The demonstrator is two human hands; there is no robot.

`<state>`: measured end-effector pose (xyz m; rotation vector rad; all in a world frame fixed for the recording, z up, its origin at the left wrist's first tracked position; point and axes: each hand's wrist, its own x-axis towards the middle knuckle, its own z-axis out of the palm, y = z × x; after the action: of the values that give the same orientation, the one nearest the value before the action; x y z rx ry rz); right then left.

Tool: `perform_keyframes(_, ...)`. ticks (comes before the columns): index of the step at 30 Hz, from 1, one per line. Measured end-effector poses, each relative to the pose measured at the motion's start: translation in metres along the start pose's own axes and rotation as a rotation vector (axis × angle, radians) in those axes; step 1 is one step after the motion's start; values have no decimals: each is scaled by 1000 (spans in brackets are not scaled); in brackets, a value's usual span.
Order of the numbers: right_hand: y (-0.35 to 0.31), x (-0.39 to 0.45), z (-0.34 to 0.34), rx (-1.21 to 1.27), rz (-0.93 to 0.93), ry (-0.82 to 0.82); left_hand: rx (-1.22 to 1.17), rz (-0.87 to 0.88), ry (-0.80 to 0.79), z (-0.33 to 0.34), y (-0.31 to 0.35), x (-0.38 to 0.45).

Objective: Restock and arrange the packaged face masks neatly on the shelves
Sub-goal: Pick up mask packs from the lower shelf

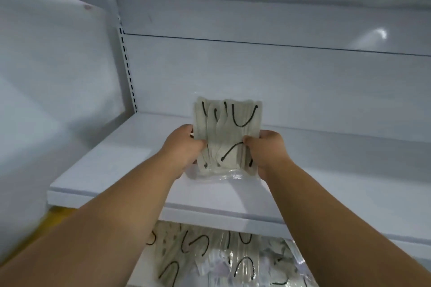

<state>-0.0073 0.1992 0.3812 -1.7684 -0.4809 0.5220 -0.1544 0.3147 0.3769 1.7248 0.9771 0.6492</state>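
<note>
We hold a bundle of packaged face masks upright over the middle of the white shelf, one hand on each side. The packs are pale grey-green with black ear loops showing through clear wrap. Their long axis runs vertically in the view: top edges toward the back panel, bottom edges down at the shelf surface, broad faces toward us. The clear wrap at the bottom touches or nearly touches the shelf; we cannot tell which.

Our left hand grips the left edge of the bundle, thumb curled over the front face, the other fingers hidden behind. Our right hand grips the right edge the same way, thumb pressed on the front near a black loop, remaining fingers out of sight behind the packs.

The packs are fanned slightly, upper corners staggered and not flush.

On the lower shelf, below the front lip, more packs of masks lie flat and loosely overlapped, loops pointing various ways. A slotted upright runs along the left of the back panel.
</note>
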Motion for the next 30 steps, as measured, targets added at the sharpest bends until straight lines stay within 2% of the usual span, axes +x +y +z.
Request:
perform_keyframes(3,-1,26,15,-132,38,71,171,18,-10,4,-3,40)
perform_keyframes(8,9,53,38,-510,22,172,543,102,-110,13,-14,73)
perform_keyframes(11,9,49,47,-759,28,203,747,164,-81,18,-13,77)
perform_keyframes(15,8,45,51,-1045,-75,289,837,196,-34,20,-14,71)
perform_keyframes(20,7,27,47,-1083,-223,392,857,396,15,12,-21,53)
perform_keyframes(23,6,4,40,-1058,-361,381,752,515,17,8,-23,26)
perform_keyframes(30,14,-74,-13,-933,-554,295,648,621,120,11,-18,-78)
